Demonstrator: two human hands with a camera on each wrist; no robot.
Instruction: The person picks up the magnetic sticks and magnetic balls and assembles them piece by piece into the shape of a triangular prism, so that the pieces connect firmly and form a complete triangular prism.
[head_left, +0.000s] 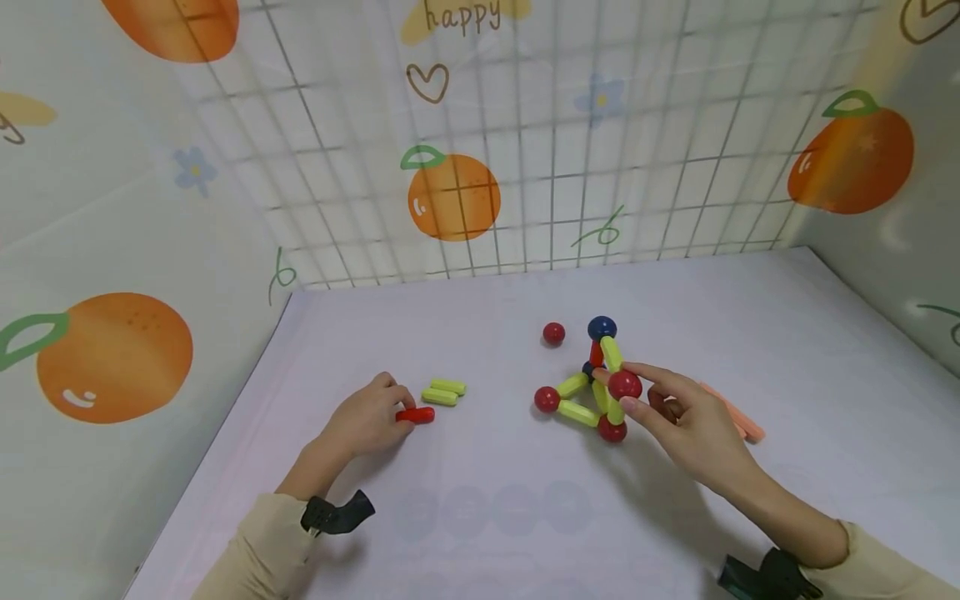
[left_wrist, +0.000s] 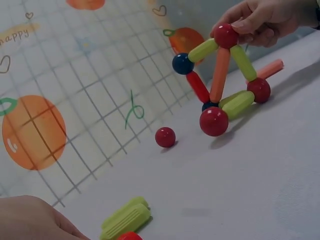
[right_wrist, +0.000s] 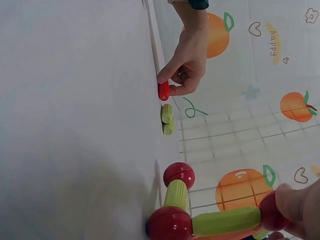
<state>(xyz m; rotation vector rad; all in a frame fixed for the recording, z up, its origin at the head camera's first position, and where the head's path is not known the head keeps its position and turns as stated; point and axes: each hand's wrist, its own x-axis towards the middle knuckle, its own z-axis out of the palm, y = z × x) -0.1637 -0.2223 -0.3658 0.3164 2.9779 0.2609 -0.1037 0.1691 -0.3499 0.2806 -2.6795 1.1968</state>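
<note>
At the left of the head view, my left hand (head_left: 371, 419) pinches a short red rod (head_left: 422, 414) between thumb and fingers, low at the table. Two yellow-green rods (head_left: 440, 397) lie side by side just beyond it. My right hand (head_left: 693, 425) grips a red ball (head_left: 625, 385) at the upper corner of a ball-and-rod frame. Red balls, dark blue balls, yellow-green rods and a red rod (left_wrist: 198, 87) make up this frame, along with an orange rod (left_wrist: 220, 75) seen in the left wrist view. A blue ball (head_left: 602, 328) tops its far side.
A loose red ball (head_left: 553, 334) sits behind the frame. Orange rods (head_left: 738, 417) lie on the table to the right, partly behind my right hand. A cloth wall (head_left: 525, 125) with printed oranges and a grid rises behind the white table (head_left: 480, 533).
</note>
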